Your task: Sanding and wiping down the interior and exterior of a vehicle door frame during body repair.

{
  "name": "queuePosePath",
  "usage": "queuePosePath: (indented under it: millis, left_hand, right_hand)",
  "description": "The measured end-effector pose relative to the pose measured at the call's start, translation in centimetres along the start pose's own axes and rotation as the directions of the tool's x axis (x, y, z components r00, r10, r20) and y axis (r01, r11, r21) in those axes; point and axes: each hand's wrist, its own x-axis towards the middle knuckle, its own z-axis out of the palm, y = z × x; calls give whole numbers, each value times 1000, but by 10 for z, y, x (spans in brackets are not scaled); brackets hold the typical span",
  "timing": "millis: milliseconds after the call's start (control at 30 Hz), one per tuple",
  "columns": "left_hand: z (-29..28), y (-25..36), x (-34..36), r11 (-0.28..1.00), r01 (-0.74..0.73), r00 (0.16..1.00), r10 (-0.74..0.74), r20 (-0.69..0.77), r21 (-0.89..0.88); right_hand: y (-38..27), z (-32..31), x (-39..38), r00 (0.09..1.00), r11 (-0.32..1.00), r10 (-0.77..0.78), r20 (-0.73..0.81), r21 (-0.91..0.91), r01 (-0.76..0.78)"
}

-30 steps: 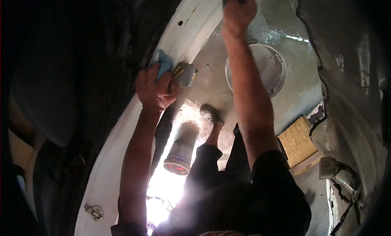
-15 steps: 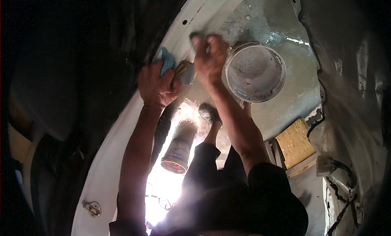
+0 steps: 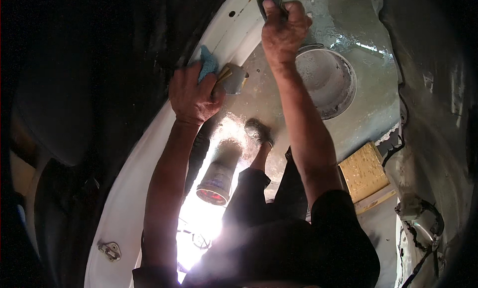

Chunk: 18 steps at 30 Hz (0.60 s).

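My left hand is closed at the edge of a white curved metal panel. A crumpled blue cloth sticks out between its fingers. Beside its thumb, curled grey sheets with tan backs, which look like sandpaper, poke out; whether the hand grips them too is hard to tell. Farther out, my right hand pinches a dark, flat piece of sandpaper against the panel, thumb on top.
A round, whitish bucket stands right of my right forearm. Below lies another bucket with red inside, in bright light. A yellowish board and dark wiring are at the right. A metal latch plate sits on the panel's lower left.
My right hand has moved up and to the right along the panel with the dark sandpaper. My left hand stays nearly in place, and the view has shifted slightly.
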Motion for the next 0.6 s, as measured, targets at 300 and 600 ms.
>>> queuePosePath:
  millis: [300, 600]
  left_hand:
    - [-6, -4, 1, 1000, 13, 1000, -13, -9, -6]
    - [-4, -5, 2, 1000, -17, 998, 17, -59, -2]
  right_hand:
    - [-20, -1, -3, 998, 998, 58, 17, 11, -58]
    - [-25, -3, -15, 993, 995, 65, 102, -86, -57]
